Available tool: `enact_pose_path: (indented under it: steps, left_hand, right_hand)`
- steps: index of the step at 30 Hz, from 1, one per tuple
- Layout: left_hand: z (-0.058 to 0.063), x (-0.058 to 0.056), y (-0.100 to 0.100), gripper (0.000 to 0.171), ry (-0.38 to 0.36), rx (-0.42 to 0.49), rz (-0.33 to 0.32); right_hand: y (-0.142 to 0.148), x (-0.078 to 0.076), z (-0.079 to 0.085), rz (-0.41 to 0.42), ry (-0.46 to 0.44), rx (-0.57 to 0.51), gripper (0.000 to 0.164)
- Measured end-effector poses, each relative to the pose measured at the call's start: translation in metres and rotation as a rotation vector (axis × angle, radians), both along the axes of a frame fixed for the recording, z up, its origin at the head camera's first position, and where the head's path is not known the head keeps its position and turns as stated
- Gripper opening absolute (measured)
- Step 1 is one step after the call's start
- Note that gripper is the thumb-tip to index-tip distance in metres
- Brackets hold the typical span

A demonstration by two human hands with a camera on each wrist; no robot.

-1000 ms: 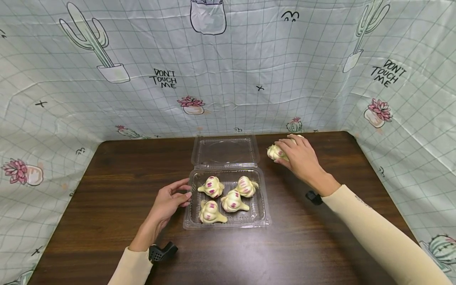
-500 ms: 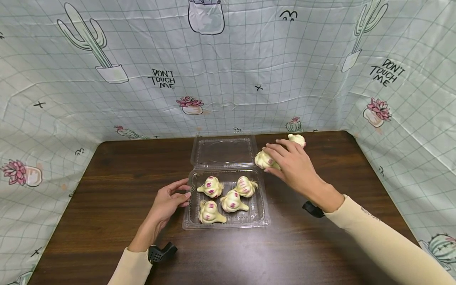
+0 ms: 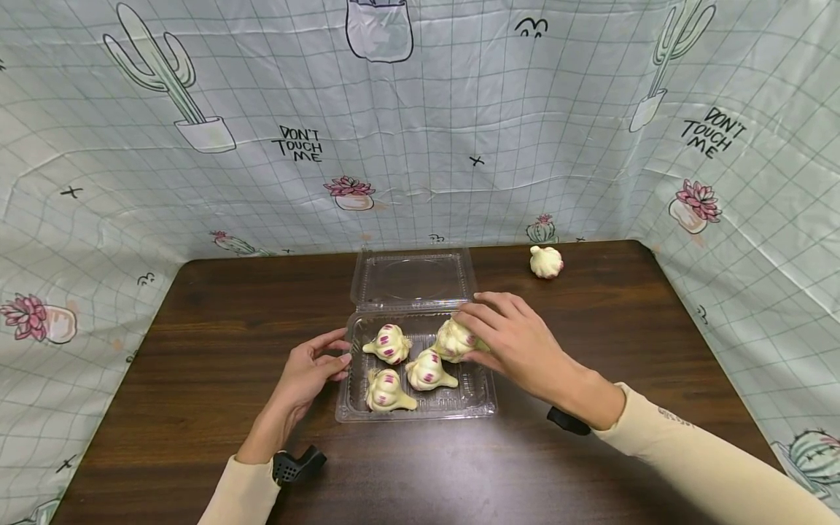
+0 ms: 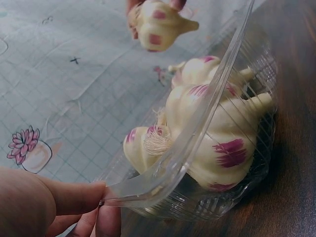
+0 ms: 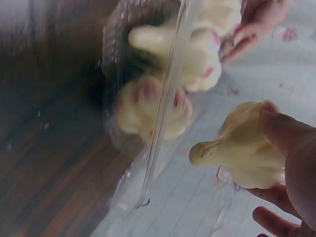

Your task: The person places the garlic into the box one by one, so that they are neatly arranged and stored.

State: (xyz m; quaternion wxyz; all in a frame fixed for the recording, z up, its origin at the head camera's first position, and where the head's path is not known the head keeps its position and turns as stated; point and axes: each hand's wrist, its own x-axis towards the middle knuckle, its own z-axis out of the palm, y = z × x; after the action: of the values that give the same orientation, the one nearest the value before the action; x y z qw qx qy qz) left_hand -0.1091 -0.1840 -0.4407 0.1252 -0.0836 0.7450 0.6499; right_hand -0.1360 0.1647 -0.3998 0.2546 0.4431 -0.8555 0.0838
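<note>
My left hand (image 3: 315, 372) pinches the left rim of an open clear plastic clamshell container (image 3: 420, 418), thumb above and fingers below, as the left wrist view shows. In the container lie several pale garlic bulbs (image 3: 389, 392) with purple patches. My right hand (image 3: 525, 343) grips another garlic bulb (image 5: 247, 148) between thumb and fingers, over the container's right side. From the left wrist, that bulb appears held up apart from the others. In the head view it overlaps the bulb at the container's back right, which is partly hidden.
One more garlic bulb (image 3: 547, 262) sits near the back right of the dark wooden table (image 3: 249, 306). The container's hinged lid (image 3: 415, 279) lies folded back behind it. A patterned cloth (image 3: 420, 146) hangs behind and at both sides.
My right hand has carried its garlic bulb from the back right, leftward and nearer, to over the container. The lone bulb at the back is now fully uncovered. My left hand stays put.
</note>
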Motion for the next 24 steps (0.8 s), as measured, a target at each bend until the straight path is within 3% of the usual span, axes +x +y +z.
enact_pose_path:
  steps: [12, 24]
  left_hand:
    - [-0.002, 0.0, 0.0, 0.052, 0.008, 0.007, 0.0]
    - [-0.001, -0.001, 0.0, 0.053, -0.007, 0.004, 0.0]
  right_hand:
    - [-0.012, 0.022, -0.013, 0.095, 0.019, 0.071, 0.063]
    - [-0.014, 0.03, -0.027, 0.135, -0.023, 0.108, 0.061]
